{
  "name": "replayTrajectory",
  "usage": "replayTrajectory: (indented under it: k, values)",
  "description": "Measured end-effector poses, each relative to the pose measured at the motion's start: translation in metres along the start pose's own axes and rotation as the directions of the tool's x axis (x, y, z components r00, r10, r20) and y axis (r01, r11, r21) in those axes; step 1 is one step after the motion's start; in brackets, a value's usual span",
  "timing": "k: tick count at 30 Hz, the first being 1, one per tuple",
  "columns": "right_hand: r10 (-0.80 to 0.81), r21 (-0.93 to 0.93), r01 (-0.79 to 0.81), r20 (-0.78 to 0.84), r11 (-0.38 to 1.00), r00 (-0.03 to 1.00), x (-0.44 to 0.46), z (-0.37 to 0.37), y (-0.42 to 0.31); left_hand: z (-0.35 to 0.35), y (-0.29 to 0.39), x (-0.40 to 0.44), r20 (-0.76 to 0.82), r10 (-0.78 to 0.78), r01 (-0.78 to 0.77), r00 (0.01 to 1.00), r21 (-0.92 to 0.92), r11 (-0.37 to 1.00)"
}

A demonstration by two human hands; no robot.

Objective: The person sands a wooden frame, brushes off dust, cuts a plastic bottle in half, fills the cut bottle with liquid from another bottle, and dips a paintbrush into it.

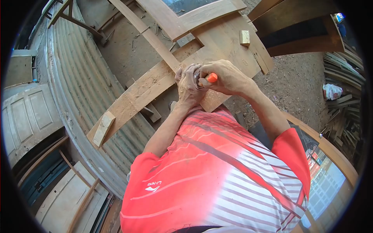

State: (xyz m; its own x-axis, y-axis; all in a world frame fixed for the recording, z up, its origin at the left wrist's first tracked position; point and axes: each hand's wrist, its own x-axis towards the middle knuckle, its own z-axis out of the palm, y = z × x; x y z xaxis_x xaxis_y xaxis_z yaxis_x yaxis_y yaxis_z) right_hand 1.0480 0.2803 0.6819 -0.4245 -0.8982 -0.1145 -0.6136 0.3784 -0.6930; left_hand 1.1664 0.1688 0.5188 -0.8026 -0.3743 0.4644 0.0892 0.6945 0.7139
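My right hand (pixel 225 77) is closed around a tool with an orange-tipped handle (pixel 211 78). Its working end is hidden, so I cannot tell its exact kind. Pressed up beside it, my left hand (pixel 189 84) has its fingers curled; what they grip is covered. Under the left knuckles ends a long narrow wooden strip (pixel 159 47), which runs away to the upper left. Both hands are over a wooden board bench (pixel 229 42) and a long plank (pixel 143 90) strewn with shavings.
A small wood block (pixel 244 38) sits on the bench, another (pixel 103 128) at the plank's near end. Beyond lies a framed panel (pixel 206 17). Corrugated sheeting (pixel 87 66) and a panelled door (pixel 31 116) are leftward. Scrap wood (pixel 342 85) is piled right, above a glazed frame (pixel 342 159).
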Motion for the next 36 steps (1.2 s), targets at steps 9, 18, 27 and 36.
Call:
replayTrajectory:
  k: [9,18,27,36]
  values:
    - [0.009,0.102,-0.011,0.027,0.995,1.0,0.006,-0.012,0.006,0.003,-0.003,0.005,0.007,-0.035,0.035,0.999,0.013,0.999]
    - [0.001,0.15,-0.018,0.112,0.988,0.994,0.005,-0.027,0.008,0.0,-0.002,0.001,0.046,-0.013,0.01,0.999,0.055,0.998]
    - [0.08,0.095,-0.075,-0.048,0.993,0.996,0.016,-0.007,0.002,0.001,-0.001,0.001,0.033,-0.03,0.027,0.999,0.067,0.997]
    - [0.097,0.099,-0.086,-0.104,0.991,0.99,0.01,0.015,0.014,0.002,-0.003,-0.003,0.0,-0.057,0.057,0.998,0.003,0.998]
